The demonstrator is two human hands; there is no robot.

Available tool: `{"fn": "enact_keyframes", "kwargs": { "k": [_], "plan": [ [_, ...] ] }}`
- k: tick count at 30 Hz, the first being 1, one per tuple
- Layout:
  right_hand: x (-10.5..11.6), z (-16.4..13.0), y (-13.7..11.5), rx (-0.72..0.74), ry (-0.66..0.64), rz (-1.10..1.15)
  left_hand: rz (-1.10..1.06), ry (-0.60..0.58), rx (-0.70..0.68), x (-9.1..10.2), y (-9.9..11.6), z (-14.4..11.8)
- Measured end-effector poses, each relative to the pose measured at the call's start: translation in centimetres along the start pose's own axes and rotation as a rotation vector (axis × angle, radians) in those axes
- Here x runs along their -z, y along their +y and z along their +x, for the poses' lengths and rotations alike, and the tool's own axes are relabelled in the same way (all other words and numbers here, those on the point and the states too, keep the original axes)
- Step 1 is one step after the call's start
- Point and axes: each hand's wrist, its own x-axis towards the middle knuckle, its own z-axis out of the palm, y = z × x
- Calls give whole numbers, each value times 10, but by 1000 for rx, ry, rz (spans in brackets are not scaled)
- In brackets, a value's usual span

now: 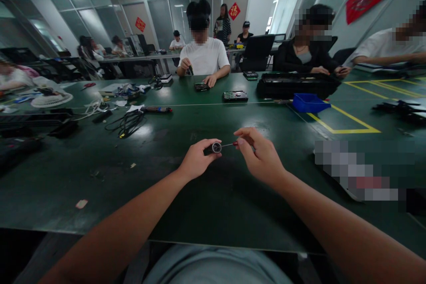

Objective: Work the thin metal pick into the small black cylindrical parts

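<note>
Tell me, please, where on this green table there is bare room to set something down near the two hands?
Bare green table lies in front of the left hand and right hand, and beyond them up to the white line. It is crowded far left around the black cables, and right by the blue bin.

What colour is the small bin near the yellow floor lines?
Blue; the small bin shows clearly in the head view.
</note>
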Motion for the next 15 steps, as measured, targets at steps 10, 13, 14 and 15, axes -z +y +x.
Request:
{"fn": "enact_keyframes", "kwargs": {
  "k": [10, 13, 14, 15],
  "plan": [
    [0, 0, -6, -53, -19, -32, 28, 15, 1, 2, -1, 1],
    [-3, 0, -4, -88, 38, 87, 43, 5, -7, 3, 0, 1],
    [-4, 0, -3, -115, 54, 146, 48, 5, -9, 4, 0, 1],
    [-5, 0, -2, -152, 50, 204, 53, 7, -9, 4, 0, 1]
  ]
}}
